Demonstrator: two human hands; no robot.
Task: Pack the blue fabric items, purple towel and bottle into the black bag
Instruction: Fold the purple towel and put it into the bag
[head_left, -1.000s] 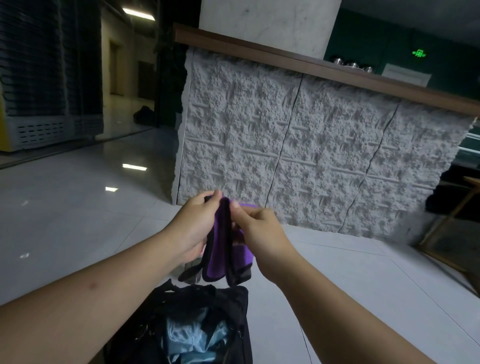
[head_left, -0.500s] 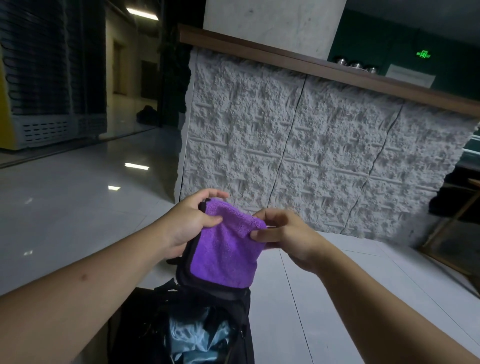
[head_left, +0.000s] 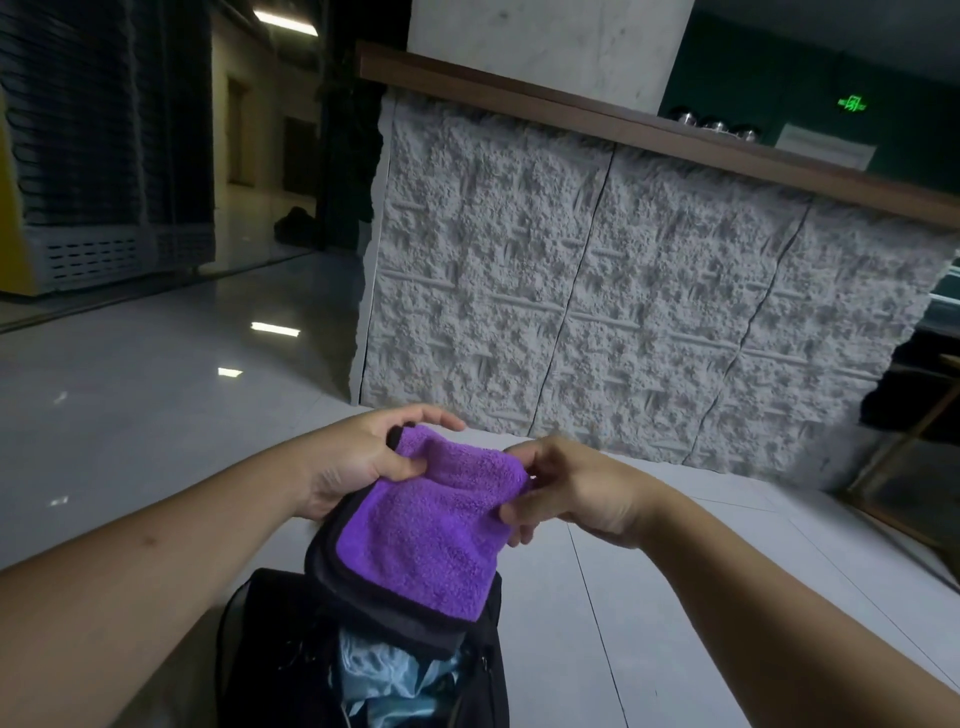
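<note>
Glossy grey tile: floor (head_left: 156, 415)
Counter front (head_left: 597, 322): rough white stone, wood top
Left hand (head_left: 353, 462), right hand (head_left: 566, 488): both pinching purple towel (head_left: 431, 525) over black bag (head_left: 270, 649)

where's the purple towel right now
The purple towel is low in the centre of the head view, held between the left hand and right hand, above the open black bag.

The towel (head_left: 431, 525) hangs between the left hand (head_left: 358, 462) and the right hand (head_left: 566, 488), directly above the open bag (head_left: 270, 654). Fabric items (head_left: 384, 680) lie inside the bag, which seems to stand on the floor (head_left: 623, 597). A counter (head_left: 597, 291) stands behind them.
</note>
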